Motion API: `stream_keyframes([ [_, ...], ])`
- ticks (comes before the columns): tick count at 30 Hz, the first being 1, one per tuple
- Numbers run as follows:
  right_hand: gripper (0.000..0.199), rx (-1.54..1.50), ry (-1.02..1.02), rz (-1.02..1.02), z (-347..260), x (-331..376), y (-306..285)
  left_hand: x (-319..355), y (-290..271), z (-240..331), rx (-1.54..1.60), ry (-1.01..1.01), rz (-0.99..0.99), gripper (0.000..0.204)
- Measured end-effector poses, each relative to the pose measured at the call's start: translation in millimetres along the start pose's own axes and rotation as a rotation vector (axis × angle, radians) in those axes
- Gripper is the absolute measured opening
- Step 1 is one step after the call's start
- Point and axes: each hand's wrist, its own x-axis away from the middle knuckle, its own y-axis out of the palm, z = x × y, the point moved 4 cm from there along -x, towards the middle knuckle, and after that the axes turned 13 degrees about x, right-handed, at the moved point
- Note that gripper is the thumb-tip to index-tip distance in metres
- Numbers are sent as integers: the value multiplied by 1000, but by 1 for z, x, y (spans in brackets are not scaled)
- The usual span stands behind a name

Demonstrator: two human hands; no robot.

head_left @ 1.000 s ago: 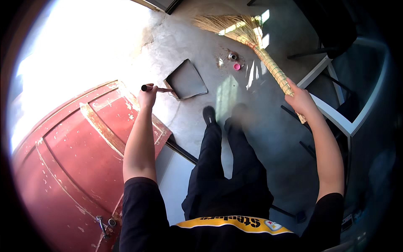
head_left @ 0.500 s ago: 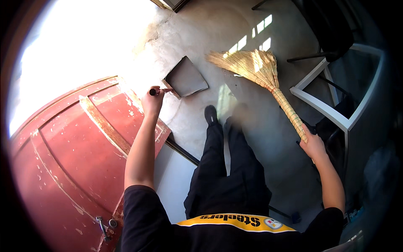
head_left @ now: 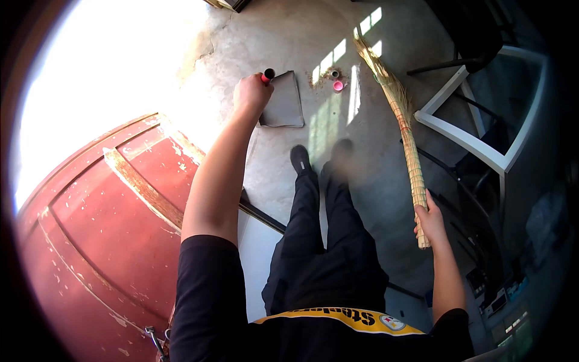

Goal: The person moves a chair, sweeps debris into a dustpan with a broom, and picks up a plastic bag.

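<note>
My left hand point(head_left: 253, 94) is closed around the handle of a grey dustpan point(head_left: 281, 104), whose flat pan stands at or just above the concrete floor. The handle's end point(head_left: 268, 75) is dark and hollow, with red below it. In my right hand point(head_left: 429, 222) is a straw broom point(head_left: 408, 146), gripped near the lower end of its bound handle. Its bristles point away from me and appear edge-on. Between broom and dustpan lies a small heap of debris point(head_left: 318, 81), with a pink round cap-like piece point(head_left: 338, 86) and a small dark ring-shaped piece point(head_left: 335, 74).
A worn red door point(head_left: 114, 223) stands at the left, with bright light beyond it. At the right are a white-edged frame point(head_left: 464, 139) and a black chair point(head_left: 470, 36). My shoes point(head_left: 300, 158) are on the floor below the debris. Window light patches the floor.
My left hand and the dustpan have moved right and away from me. The broom has turned more upright and edge-on, shifting right, so the debris on the floor now shows.
</note>
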Motion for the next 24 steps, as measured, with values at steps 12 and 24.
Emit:
stream_keyframes([
  [12, 69, -112, 82, -96, 11, 4, 41, -69, 3, 46, -72, -25, -14, 31],
  [24, 69, 73, 81, -118, 12, 1, 57, -107, -2, 44, -84, 43, 30, 33],
])
